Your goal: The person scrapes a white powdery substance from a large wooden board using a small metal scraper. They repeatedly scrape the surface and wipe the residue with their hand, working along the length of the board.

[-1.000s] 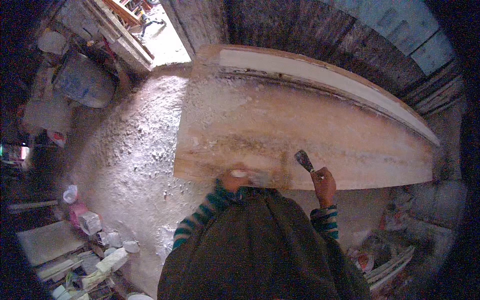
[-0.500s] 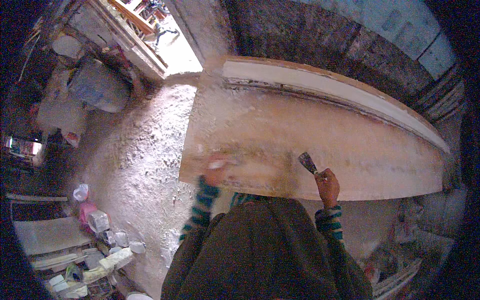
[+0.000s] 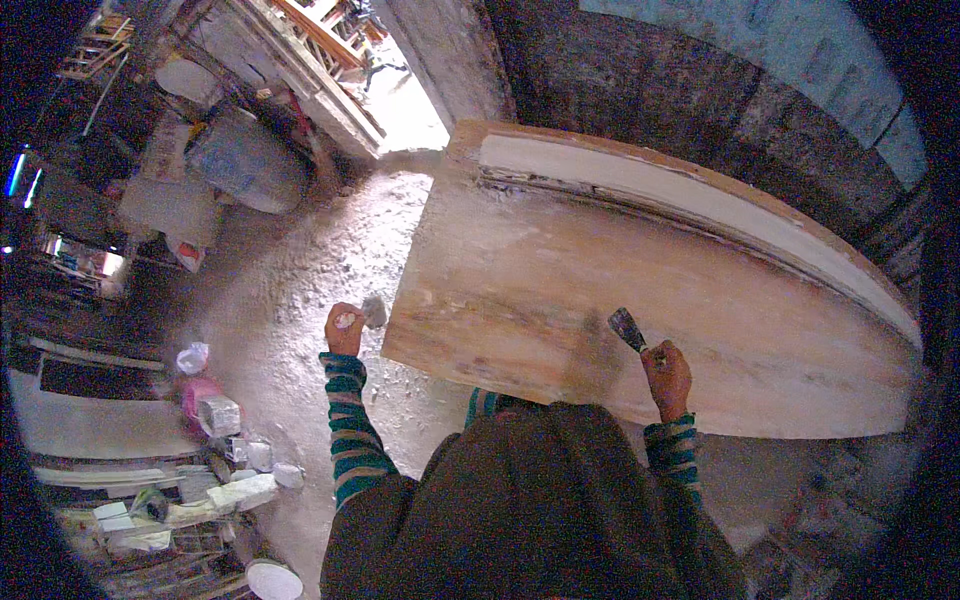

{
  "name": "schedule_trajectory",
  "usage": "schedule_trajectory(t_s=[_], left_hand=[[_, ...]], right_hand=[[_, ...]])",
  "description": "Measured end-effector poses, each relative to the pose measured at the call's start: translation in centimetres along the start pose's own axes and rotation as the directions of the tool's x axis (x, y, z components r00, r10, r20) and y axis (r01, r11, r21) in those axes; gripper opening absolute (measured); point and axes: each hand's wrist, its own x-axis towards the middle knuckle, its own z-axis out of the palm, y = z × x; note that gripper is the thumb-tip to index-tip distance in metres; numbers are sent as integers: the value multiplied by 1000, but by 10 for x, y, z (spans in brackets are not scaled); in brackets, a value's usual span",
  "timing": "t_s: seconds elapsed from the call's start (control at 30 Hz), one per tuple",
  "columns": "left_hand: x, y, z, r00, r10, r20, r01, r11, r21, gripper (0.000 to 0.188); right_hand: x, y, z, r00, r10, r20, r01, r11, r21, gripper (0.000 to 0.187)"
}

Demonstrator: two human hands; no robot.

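My right hand (image 3: 667, 378) is closed round the handle of a putty knife (image 3: 626, 328). Its dark, stained blade points up and left, over the tan wooden panel (image 3: 520, 260). Off the panel's left edge, above the floor, my left hand (image 3: 343, 332) is closed with something small and white showing in its grip. Just right of those fingers appears a flat grey piece (image 3: 374, 312); whether it belongs to what I hold, I cannot tell. Pale smears and brownish patches mark the panel's surface. A raised curved rim (image 3: 640, 185) with a white face runs along its far side.
Bright light comes through a doorway (image 3: 405, 105) at the back left. A large bluish-grey drum (image 3: 248, 165) stands left of it. White blocks (image 3: 245, 490) and a pink bag (image 3: 203, 402) lie lower left, near a round white lid (image 3: 274, 580). The floor (image 3: 290, 270) looks rough and dusty.
My left hand has moved left, off the panel and out over the floor. My right hand keeps the putty knife above the panel. The whole view has shifted and turned slightly.
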Motion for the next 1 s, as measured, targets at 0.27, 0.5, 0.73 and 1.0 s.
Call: schedule_trajectory(t_s=[0.27, 0.5, 0.73, 1.0], left_hand=[[-28, 5, 119, 949, -265, 172, 315, 764, -563, 19], [17, 41, 91, 831, -497, 250, 537, 833, -134, 21], [24, 14, -39, 950, -309, -41, 285, 914, -290, 15], [-42, -10, -18, 867, -478, -138, 377, 812, -445, 18]], right_hand=[[6, -44, 19, 995, 51, 85, -48, 998, -33, 21], [-6, -79, 41, 981, -13, 192, 26, 997, -69, 23], [-28, -132, 110, 892, -257, 373, 249, 966, 69, 24], [33, -243, 173, 845, -304, 441, 330, 944, 18, 29]])
